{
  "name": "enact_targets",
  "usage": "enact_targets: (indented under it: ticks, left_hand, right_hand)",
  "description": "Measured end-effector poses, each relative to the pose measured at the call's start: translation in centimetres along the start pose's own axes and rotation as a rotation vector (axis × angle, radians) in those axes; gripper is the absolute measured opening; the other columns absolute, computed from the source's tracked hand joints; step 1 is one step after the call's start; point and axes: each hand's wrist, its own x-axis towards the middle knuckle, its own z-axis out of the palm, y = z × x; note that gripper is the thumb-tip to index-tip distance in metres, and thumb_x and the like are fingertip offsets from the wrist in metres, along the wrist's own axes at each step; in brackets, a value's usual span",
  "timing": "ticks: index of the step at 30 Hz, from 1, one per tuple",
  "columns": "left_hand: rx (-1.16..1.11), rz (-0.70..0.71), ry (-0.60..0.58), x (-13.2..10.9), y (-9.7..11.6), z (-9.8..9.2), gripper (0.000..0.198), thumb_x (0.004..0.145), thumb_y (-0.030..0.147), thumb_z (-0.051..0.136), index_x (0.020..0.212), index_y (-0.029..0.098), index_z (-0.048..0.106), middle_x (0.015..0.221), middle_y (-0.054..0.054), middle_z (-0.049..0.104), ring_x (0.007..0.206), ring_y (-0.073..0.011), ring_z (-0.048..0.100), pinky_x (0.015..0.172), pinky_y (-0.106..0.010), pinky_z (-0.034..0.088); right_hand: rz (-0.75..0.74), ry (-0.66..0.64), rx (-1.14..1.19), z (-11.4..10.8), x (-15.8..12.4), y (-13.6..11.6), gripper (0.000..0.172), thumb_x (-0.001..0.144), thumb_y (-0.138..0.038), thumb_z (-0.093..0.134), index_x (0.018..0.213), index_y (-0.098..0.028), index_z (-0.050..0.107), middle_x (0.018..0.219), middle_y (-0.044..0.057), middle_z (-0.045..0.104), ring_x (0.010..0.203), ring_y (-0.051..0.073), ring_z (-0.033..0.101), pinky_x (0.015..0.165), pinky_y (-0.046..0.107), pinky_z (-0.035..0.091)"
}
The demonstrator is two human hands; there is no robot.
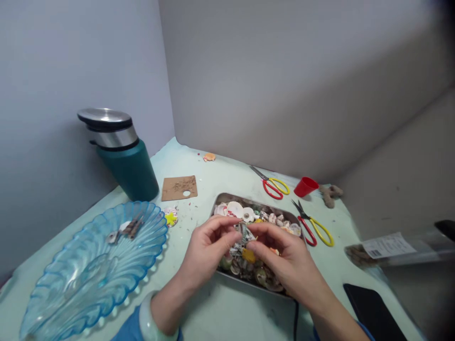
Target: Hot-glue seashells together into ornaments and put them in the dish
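Centrally: one small shell piece (245, 233), grey and mottled, held just above the near half of the metal tray (227, 197).

- Left hand (208, 246): grip closed on the piece, thumb and fingertips pinching its left side. A pale bangle (149, 322) sits on the wrist.
- Right hand (284, 258): grip likewise closed on the piece from the right, fingers curled over the tray.
- Metal tray: rectangular, steel, on the pale green worktop (227, 312). It is filled with mixed shells (236, 209), white, pink and speckled. A yellow bit (249, 255) lies among them beneath the hands.
- Just right of the tray: near scissors (314, 227), one handle red, one yellow.
- Behind the tray: far scissors (273, 184) in the same colours. To their right are a red cup (305, 186) and a brown lump (330, 194).
- Further behind the tray, near the wall: orange fragment (209, 157).
- Left of the tray, in order outward:
  - yellow star-shaped piece (171, 218);
  - cardboard square (179, 188) with a round hole;
  - teal flask (121, 156) with a steel lid, upright;
  - blue glass dish (88, 270), scalloped, holding small metal pieces (128, 228).
- Well right of the tray: clear packet (391, 246) with a white label, and a black flat device (373, 312) at the near edge.
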Motion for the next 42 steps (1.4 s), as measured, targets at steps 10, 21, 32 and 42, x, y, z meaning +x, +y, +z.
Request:
enact_targets:
  ticks: [10,21,32,42]
  left_hand:
    - [-0.208,-0.195,-0.134,0.4,-1.0,-0.4,0.035,0.077,0.039,0.067,0.099,0.012,0.065,0.048,0.006,0.046,0.043,-0.0059,0.041,0.046,-0.019,0.036]
    - [-0.47,-0.296,-0.3,0.2,-0.8,-0.1,0.025,0.087,0.036,0.055,0.082,0.012,0.06,0.055,0.005,0.038,0.043,-0.0037,0.033,0.043,-0.016,0.035]
    - [-0.306,-0.2,-0.205,0.0,-0.9,0.2,0.027,0.084,0.042,0.059,0.081,0.016,0.052,0.048,0.006,0.047,0.042,-0.0065,0.042,0.045,-0.018,0.039]
    - [-0.056,-0.012,-0.014,0.0,-0.3,0.4,0.023,0.074,0.035,0.069,0.077,0.015,0.057,0.062,0.004,0.05,0.051,-0.007,0.044,0.047,-0.018,0.039]
  right_hand:
    - [-0.185,0.105,-0.094,0.0,-0.5,-0.9,0.008,0.085,-0.025,0.063,0.092,-0.024,0.065,0.087,-0.001,0.066,0.073,0.013,0.059,0.066,0.026,0.046]
    - [-0.313,0.033,-0.104,0.1,-0.1,-0.9,0.021,0.086,-0.018,0.061,0.106,-0.025,0.06,0.096,0.0,0.059,0.075,0.012,0.055,0.072,0.026,0.045]
    - [0.261,-0.231,0.707,0.1,0.3,0.0,0.02,0.084,-0.034,0.066,0.097,-0.02,0.063,0.063,-0.005,0.054,0.056,0.006,0.047,0.057,0.019,0.041]
    - [0.274,-0.141,0.687,0.7,0.5,-0.1,0.025,0.08,-0.034,0.07,0.1,-0.02,0.062,0.07,-0.004,0.054,0.06,0.008,0.048,0.055,0.019,0.043]
